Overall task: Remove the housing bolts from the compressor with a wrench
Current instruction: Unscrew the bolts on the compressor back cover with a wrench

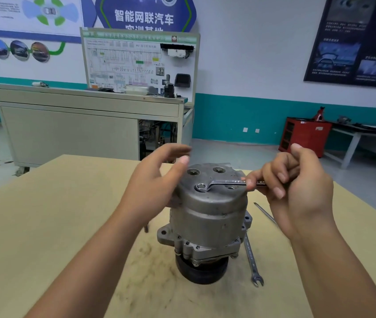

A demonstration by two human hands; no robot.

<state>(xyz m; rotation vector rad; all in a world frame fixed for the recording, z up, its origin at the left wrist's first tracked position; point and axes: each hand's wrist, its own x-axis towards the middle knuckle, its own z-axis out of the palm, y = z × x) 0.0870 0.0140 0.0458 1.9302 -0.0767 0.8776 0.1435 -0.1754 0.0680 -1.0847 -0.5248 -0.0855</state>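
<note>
A grey metal compressor [207, 214] stands upright on its black pulley in the middle of a wooden table [56, 226]. A ring wrench [219, 184] lies across the compressor's top, its ring end seated over a bolt near the front left of the top face. My right hand [297, 189] grips the wrench handle at the right of the compressor. My left hand [155, 180] hovers beside the compressor's upper left, fingers straight and spread, holding nothing.
A second combination wrench [252, 262] lies on the table to the right of the compressor's base, and a thin metal rod [263, 212] lies behind it. Beyond the table stand a grey cabinet bench [86, 125] and a red tool cabinet [304, 138].
</note>
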